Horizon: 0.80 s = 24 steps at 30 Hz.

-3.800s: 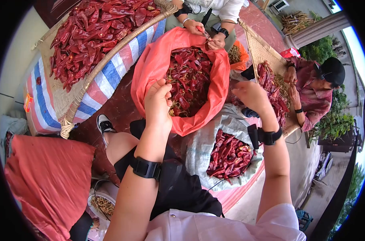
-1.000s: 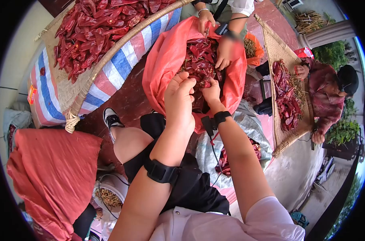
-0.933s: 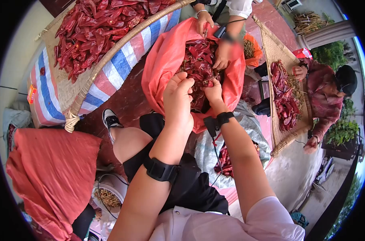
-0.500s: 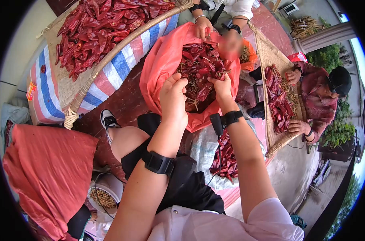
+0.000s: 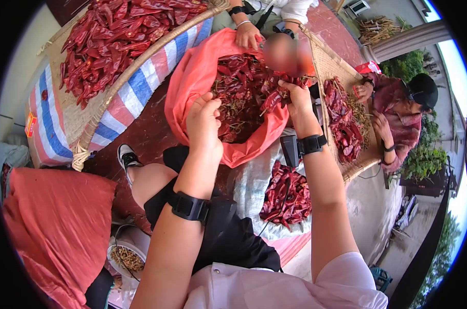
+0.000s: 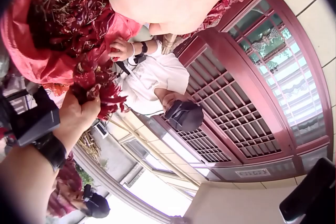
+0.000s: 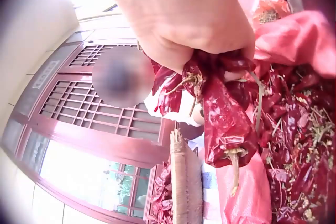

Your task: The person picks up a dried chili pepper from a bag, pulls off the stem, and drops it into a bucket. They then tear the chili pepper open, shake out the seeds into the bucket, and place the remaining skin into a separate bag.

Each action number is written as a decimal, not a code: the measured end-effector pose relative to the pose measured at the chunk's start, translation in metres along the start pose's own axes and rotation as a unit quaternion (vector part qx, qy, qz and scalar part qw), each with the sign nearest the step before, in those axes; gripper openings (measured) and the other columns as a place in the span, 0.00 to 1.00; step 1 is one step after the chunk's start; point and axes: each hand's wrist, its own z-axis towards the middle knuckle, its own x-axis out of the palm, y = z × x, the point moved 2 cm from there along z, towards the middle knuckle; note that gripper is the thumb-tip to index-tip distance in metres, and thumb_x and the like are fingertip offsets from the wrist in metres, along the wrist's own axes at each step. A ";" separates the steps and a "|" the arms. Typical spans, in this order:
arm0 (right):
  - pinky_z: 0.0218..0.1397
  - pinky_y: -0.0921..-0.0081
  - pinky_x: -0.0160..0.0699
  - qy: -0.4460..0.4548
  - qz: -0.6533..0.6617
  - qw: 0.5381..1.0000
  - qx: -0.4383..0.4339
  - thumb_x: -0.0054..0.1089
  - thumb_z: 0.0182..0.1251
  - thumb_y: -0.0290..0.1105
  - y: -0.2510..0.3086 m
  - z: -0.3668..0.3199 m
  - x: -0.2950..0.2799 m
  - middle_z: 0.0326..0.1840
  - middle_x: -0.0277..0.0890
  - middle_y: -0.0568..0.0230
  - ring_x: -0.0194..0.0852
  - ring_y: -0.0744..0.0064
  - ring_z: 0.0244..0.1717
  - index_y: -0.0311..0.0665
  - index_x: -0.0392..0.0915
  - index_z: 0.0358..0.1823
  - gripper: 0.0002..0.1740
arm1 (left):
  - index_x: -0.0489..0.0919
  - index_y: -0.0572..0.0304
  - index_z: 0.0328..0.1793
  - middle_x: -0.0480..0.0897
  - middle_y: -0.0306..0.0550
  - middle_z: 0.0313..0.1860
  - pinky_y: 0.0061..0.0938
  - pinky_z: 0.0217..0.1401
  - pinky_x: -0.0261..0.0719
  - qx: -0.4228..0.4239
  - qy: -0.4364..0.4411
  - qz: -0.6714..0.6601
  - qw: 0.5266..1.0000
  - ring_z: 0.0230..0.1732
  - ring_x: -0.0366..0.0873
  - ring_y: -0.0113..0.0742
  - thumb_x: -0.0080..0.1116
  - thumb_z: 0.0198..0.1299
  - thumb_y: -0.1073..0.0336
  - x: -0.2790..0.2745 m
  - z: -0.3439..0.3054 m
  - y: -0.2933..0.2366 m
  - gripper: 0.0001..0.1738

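My right hand (image 5: 297, 100) grips a bunch of dried red chilies (image 5: 274, 95) over the right side of a red sack (image 5: 189, 82). In the right wrist view, wrinkled pods (image 7: 227, 124) with pale stems hang below the fingers. The sack's mouth is wide, with more chilies and stems (image 5: 238, 110) inside. At the sack's near left rim, my left hand (image 5: 205, 121) hovers palm up, fingers loosely curled, with nothing visible in it. Only its pale underside fills the top of the left wrist view.
Another person's hand (image 5: 248, 35) works at the sack's far rim. A woven tray (image 5: 110, 113) heaped with chilies stands left. At right, a person in a cap sits by another woven tray (image 5: 326, 56). A white sack (image 5: 249, 190) of chilies and a bucket (image 5: 135, 239) stand nearer.
My right hand came from beside the sack, reached into it, took a bunch of chilies and lifted them to the right. The left hand kept its pose, shifting slightly left.
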 end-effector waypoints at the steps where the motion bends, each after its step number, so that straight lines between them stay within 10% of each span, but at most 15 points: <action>1: 0.38 0.71 0.77 -0.005 -0.005 1.000 -0.003 0.57 0.47 0.13 0.012 0.000 -0.011 0.34 0.77 0.65 0.75 0.68 0.33 0.38 0.75 0.39 0.17 | 0.73 0.55 0.41 0.71 0.30 0.28 0.11 0.22 0.59 0.006 -0.010 0.003 1.000 0.24 0.64 0.15 0.56 0.49 0.72 0.002 0.000 0.000 0.12; 9: 0.29 0.75 0.73 -0.169 -0.011 0.985 -0.020 0.58 0.46 0.14 0.098 -0.003 -0.196 0.27 0.75 0.68 0.73 0.71 0.27 0.41 0.74 0.33 0.14 | 0.73 0.48 0.39 0.71 0.27 0.27 0.13 0.26 0.60 -0.016 0.010 0.009 1.000 0.24 0.66 0.17 0.57 0.50 0.72 0.002 -0.002 0.006 0.10; 11: 0.27 0.76 0.72 -0.180 -0.179 0.961 -0.109 0.57 0.48 0.14 0.117 -0.030 -0.217 0.25 0.74 0.68 0.73 0.72 0.25 0.41 0.75 0.30 0.12 | 0.73 0.48 0.38 0.71 0.27 0.27 0.13 0.26 0.60 -0.019 0.008 0.009 1.000 0.24 0.66 0.17 0.57 0.50 0.72 0.004 -0.004 0.007 0.10; 13: 0.44 0.83 0.71 -0.050 -0.508 0.832 -0.215 0.43 0.46 0.09 0.116 -0.033 -0.277 0.40 0.73 0.65 0.71 0.76 0.40 0.35 0.70 0.52 0.29 | 0.73 0.48 0.38 0.71 0.27 0.27 0.13 0.26 0.60 -0.020 0.004 0.018 1.000 0.24 0.66 0.17 0.57 0.50 0.72 0.003 -0.003 0.009 0.10; 18: 0.39 0.77 0.72 -0.226 -0.245 0.938 0.095 0.56 0.59 0.28 0.114 0.002 -0.309 0.34 0.74 0.72 0.69 0.78 0.36 0.44 0.73 0.46 0.13 | 0.73 0.53 0.42 0.70 0.29 0.27 0.11 0.22 0.60 -0.012 0.001 0.011 1.000 0.24 0.65 0.16 0.57 0.50 0.73 0.001 0.000 0.011 0.12; 19: 0.45 0.69 0.70 -0.313 -0.179 0.927 0.105 0.58 0.58 0.40 0.120 -0.007 -0.275 0.32 0.74 0.71 0.69 0.74 0.38 0.44 0.74 0.45 0.15 | 0.73 0.53 0.43 0.70 0.29 0.26 0.11 0.21 0.60 -0.010 -0.003 0.012 1.000 0.24 0.65 0.16 0.57 0.50 0.73 0.000 0.002 0.012 0.13; 20: 0.51 0.64 0.66 -0.122 -0.454 0.871 -0.141 0.60 0.56 0.44 0.096 0.011 -0.331 0.40 0.74 0.71 0.68 0.70 0.41 0.45 0.73 0.46 0.19 | 0.73 0.53 0.43 0.70 0.29 0.27 0.11 0.22 0.60 -0.011 -0.004 0.019 1.000 0.24 0.65 0.16 0.56 0.51 0.73 0.000 0.003 0.013 0.13; 22: 0.56 0.69 0.65 -0.234 -0.192 0.953 0.027 0.64 0.53 0.35 0.100 0.019 -0.320 0.55 0.67 0.68 0.67 0.69 0.49 0.41 0.70 0.54 0.26 | 0.73 0.50 0.43 0.69 0.27 0.28 0.12 0.25 0.60 -0.015 0.015 0.020 1.000 0.26 0.65 0.15 0.55 0.52 0.72 0.001 0.004 0.015 0.12; 24: 0.55 0.75 0.68 -0.289 -0.134 0.947 -0.047 0.69 0.38 0.17 0.104 0.015 -0.306 0.54 0.71 0.59 0.68 0.65 0.55 0.36 0.65 0.59 0.40 | 0.73 0.48 0.41 0.69 0.26 0.28 0.13 0.27 0.59 -0.024 0.017 0.023 0.999 0.26 0.64 0.15 0.55 0.53 0.71 0.005 0.000 0.013 0.10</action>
